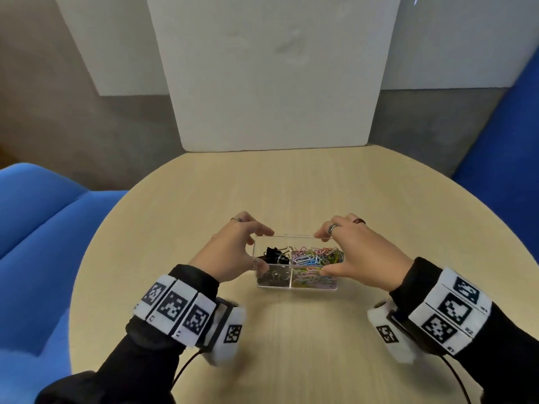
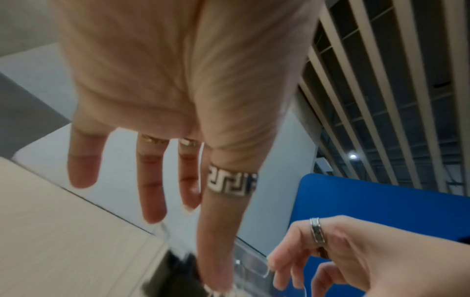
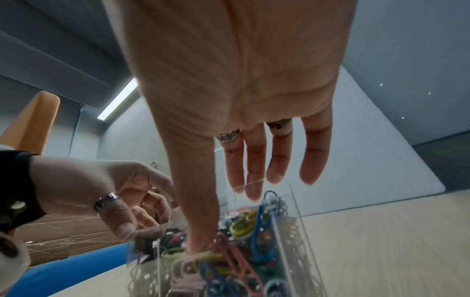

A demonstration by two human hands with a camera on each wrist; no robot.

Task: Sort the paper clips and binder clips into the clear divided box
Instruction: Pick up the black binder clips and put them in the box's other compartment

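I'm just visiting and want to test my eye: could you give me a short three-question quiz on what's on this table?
1. True or false: both hands grip the clear box.
2. Which side of the box holds the black binder clips: the person's A) left or B) right?
3. Fill in: the coloured paper clips lie ____ the box.

Key: 1 true; 2 A; 3 inside.

Glossy clear plastic box [image 1: 297, 282], matt pale wood-grain table [image 1: 291, 185], colour-coated wire paper clips [image 1: 316, 258]
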